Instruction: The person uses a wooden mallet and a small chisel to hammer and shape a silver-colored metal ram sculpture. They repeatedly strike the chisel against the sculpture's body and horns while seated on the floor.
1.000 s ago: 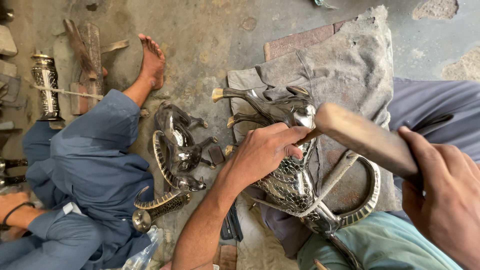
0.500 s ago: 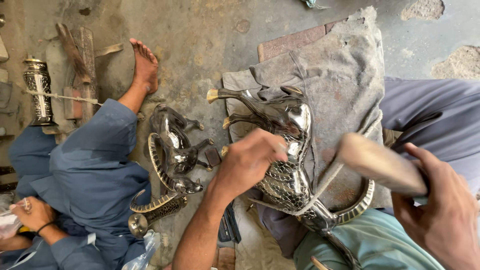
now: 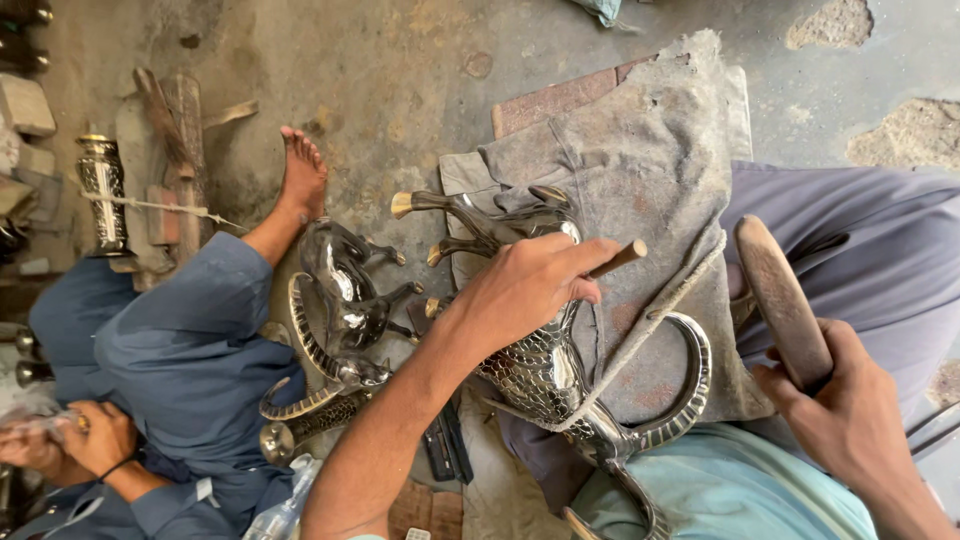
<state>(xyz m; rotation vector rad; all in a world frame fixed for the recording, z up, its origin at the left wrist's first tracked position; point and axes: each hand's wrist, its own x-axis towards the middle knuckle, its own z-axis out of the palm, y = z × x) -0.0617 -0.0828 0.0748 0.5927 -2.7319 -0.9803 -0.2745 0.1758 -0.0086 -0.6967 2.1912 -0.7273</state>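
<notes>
Metal ibex point(image 3: 545, 375), polished and curve-horned, lies on its side on a grey cloth point(image 3: 650, 150) spread over the worker's lap, padding that steadies it. The left hand point(image 3: 525, 285) presses the body down while pinching a small wooden punch point(image 3: 615, 260) against it. The right hand point(image 3: 840, 400) clenches a wooden mallet point(image 3: 780, 295), raised beside the punch. A second ibex point(image 3: 340, 300) lies on the floor by a seated co-worker's bare foot point(image 3: 300, 180).

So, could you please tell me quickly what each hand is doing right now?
Left hand: closed on a thin wooden-handled tool, against the shiny metal animal figure.
Right hand: closed on a worn wooden mallet.
</notes>
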